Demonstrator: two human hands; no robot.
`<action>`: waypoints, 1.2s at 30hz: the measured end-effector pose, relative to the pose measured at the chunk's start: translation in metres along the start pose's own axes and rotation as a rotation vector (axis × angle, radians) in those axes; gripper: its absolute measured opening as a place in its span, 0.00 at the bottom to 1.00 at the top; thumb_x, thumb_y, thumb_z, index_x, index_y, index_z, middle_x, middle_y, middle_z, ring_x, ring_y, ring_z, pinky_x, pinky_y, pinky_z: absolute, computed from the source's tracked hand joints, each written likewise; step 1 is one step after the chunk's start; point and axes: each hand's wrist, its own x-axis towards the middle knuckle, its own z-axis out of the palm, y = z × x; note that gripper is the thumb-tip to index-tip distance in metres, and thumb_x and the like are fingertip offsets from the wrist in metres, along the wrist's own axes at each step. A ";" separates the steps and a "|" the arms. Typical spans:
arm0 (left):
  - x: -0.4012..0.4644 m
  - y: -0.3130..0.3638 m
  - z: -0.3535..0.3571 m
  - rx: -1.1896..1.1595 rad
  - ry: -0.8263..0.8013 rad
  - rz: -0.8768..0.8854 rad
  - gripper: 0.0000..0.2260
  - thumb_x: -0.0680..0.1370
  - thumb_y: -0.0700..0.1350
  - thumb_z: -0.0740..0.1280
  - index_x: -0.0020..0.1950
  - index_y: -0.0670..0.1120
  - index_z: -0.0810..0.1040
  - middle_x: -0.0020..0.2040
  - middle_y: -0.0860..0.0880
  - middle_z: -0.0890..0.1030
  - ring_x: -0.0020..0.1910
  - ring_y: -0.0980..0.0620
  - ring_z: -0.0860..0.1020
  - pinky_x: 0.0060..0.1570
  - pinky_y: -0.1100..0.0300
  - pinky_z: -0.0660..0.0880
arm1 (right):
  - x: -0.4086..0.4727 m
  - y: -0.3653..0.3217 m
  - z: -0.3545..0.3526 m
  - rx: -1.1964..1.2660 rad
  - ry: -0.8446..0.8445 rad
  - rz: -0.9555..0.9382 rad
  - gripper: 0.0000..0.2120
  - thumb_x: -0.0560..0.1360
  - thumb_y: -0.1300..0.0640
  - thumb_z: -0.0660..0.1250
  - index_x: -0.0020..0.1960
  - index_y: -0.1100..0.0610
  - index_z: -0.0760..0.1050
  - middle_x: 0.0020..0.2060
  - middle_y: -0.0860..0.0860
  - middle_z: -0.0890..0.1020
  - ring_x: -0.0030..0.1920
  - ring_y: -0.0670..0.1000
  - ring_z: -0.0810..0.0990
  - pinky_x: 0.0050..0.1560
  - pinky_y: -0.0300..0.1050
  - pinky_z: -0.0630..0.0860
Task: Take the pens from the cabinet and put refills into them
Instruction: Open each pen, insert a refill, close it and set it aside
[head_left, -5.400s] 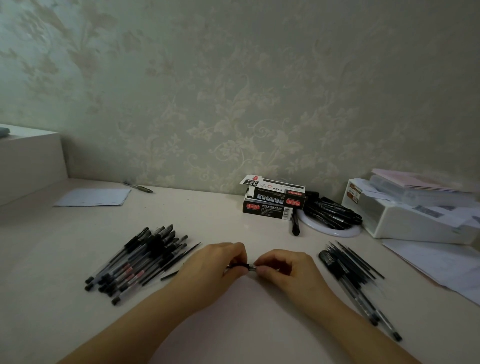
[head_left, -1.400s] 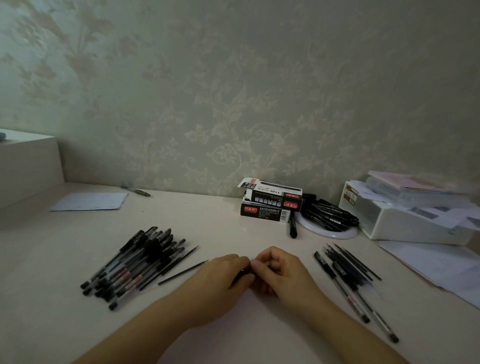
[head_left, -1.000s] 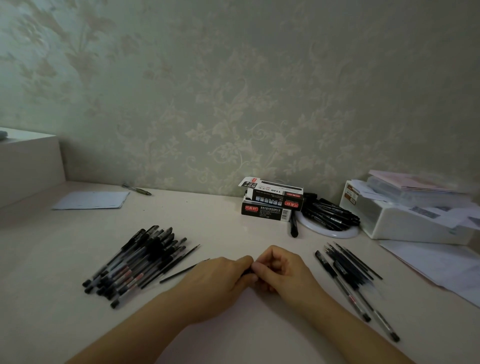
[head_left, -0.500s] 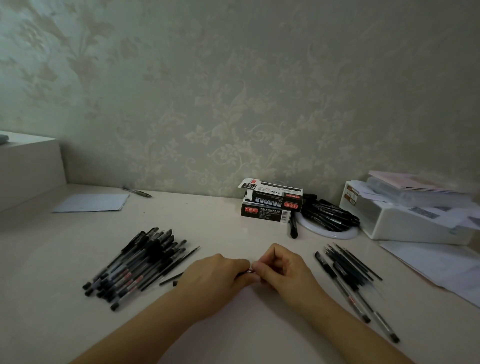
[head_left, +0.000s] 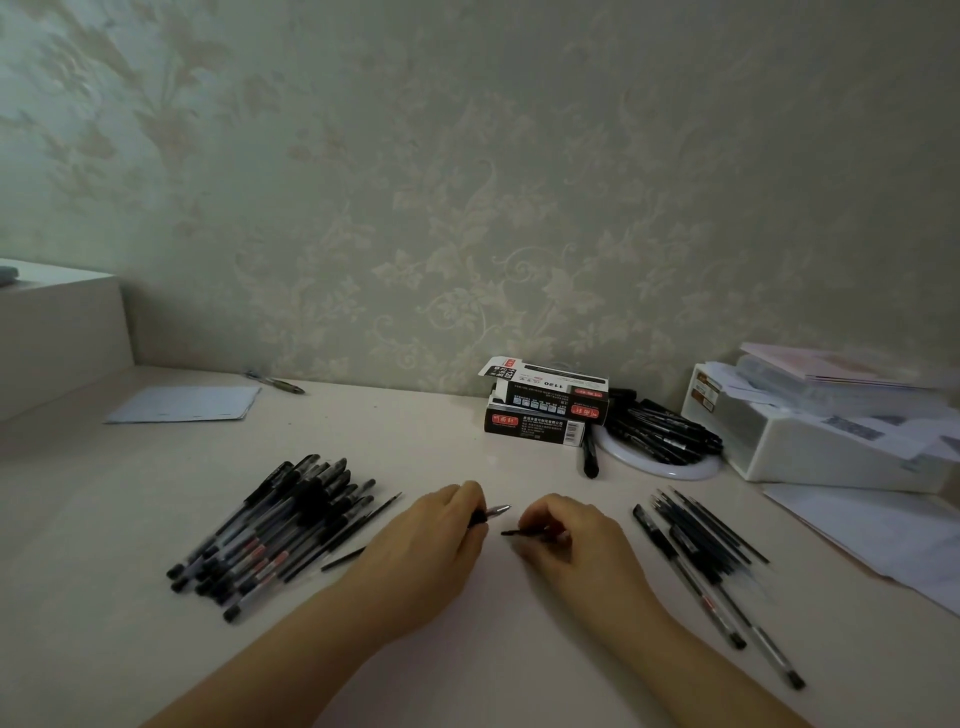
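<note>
My left hand (head_left: 434, 540) grips a black pen (head_left: 491, 513) whose metal tip points right; its rear end sticks out past my wrist toward the left. My right hand (head_left: 569, 540) pinches a small dark piece (head_left: 519, 531), most likely the pen's cap, a short gap away from the tip. A heap of black pens (head_left: 270, 525) lies to the left on the table. Several pens and thin refills (head_left: 701, 545) lie to the right.
Two stacked black refill boxes (head_left: 540, 413) stand at the back, beside a white plate with more pens (head_left: 660, 439) and a loose black pen (head_left: 589, 457). A white bin with papers (head_left: 821, 431) sits at the right, loose sheets (head_left: 893, 540) before it, a sheet (head_left: 182, 404) back left.
My hands were pressed together at the pen; now they have drawn apart, the left keeping the pen with its tip bared and the right carrying off the small dark piece.
</note>
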 end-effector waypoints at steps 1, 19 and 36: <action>0.000 0.000 0.000 0.005 -0.003 0.004 0.05 0.82 0.50 0.56 0.49 0.50 0.67 0.46 0.53 0.72 0.42 0.53 0.70 0.45 0.52 0.72 | 0.001 0.001 0.001 -0.031 -0.010 -0.006 0.02 0.75 0.53 0.70 0.45 0.47 0.78 0.43 0.40 0.80 0.47 0.40 0.75 0.47 0.33 0.72; 0.003 0.004 0.003 -0.074 0.020 0.098 0.07 0.81 0.51 0.60 0.55 0.53 0.76 0.47 0.56 0.74 0.43 0.55 0.74 0.44 0.55 0.73 | 0.001 -0.004 -0.004 0.273 -0.055 -0.010 0.05 0.76 0.50 0.69 0.43 0.47 0.82 0.40 0.42 0.83 0.44 0.44 0.79 0.43 0.35 0.75; 0.004 0.000 0.005 -0.104 -0.033 0.080 0.10 0.82 0.51 0.57 0.54 0.51 0.77 0.47 0.54 0.78 0.46 0.55 0.75 0.47 0.53 0.73 | 0.002 -0.002 -0.004 0.367 -0.036 0.039 0.06 0.74 0.44 0.69 0.42 0.45 0.82 0.39 0.45 0.84 0.41 0.44 0.80 0.43 0.41 0.75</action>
